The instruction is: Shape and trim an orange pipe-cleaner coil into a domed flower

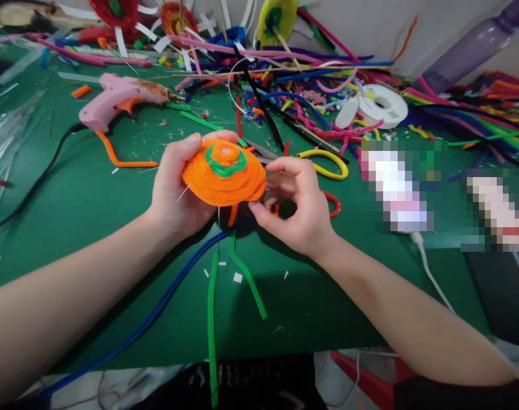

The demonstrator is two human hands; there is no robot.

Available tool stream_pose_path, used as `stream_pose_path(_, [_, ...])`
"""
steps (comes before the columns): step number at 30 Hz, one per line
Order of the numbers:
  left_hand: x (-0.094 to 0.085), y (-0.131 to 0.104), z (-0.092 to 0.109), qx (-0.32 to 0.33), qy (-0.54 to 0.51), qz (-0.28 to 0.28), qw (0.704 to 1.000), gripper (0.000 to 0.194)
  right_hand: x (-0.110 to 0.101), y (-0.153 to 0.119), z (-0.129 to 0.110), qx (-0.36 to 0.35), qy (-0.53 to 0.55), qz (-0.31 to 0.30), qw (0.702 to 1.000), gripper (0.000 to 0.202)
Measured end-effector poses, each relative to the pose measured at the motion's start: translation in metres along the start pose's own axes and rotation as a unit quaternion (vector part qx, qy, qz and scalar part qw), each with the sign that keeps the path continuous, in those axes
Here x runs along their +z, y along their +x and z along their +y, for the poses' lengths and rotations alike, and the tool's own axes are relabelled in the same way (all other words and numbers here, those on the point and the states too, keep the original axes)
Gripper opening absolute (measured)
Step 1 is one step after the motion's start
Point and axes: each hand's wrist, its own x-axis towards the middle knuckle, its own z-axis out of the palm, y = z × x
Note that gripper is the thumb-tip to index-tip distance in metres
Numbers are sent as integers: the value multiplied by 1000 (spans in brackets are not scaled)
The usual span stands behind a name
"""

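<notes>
An orange disc (208,185) of coiled pipe cleaner, with a green ring and a pinkish spot near its top, is held tilted above the table. My left hand (178,176) grips it from the left, the thumb near its edge and the other fingers mostly hidden behind it. At its right edge, my right hand (299,199) pinches the rim between thumb and fingers. Thin clear strands hang from the disc. Below it lie a green pipe cleaner (213,324), a shorter bent green one (248,276) and a long blue one (167,296).
A pink glue gun (107,102) with a black cord lies at the left. Scissors with a yellow handle (344,168) lie behind my right hand. Tangled pipe cleaners and a white spool (398,108) fill the back; a purple bottle (468,54) stands tilted at the right.
</notes>
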Motion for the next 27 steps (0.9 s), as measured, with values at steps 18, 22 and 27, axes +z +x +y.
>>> stream_pose_path(18, [-3, -5, 0, 1, 22, -88, 996, 25, -5, 2, -2, -11, -66, -41, 997, 49])
stream_pose_path(22, [-1, -4, 0, 0, 28, -74, 997, 26, -6, 2, -5, -9, -77, -35, 996, 46])
stream_pose_path(27, [0, -3, 0, -2, 35, -71, 997, 29, -6, 1, -6, -7, -64, -36, 997, 47])
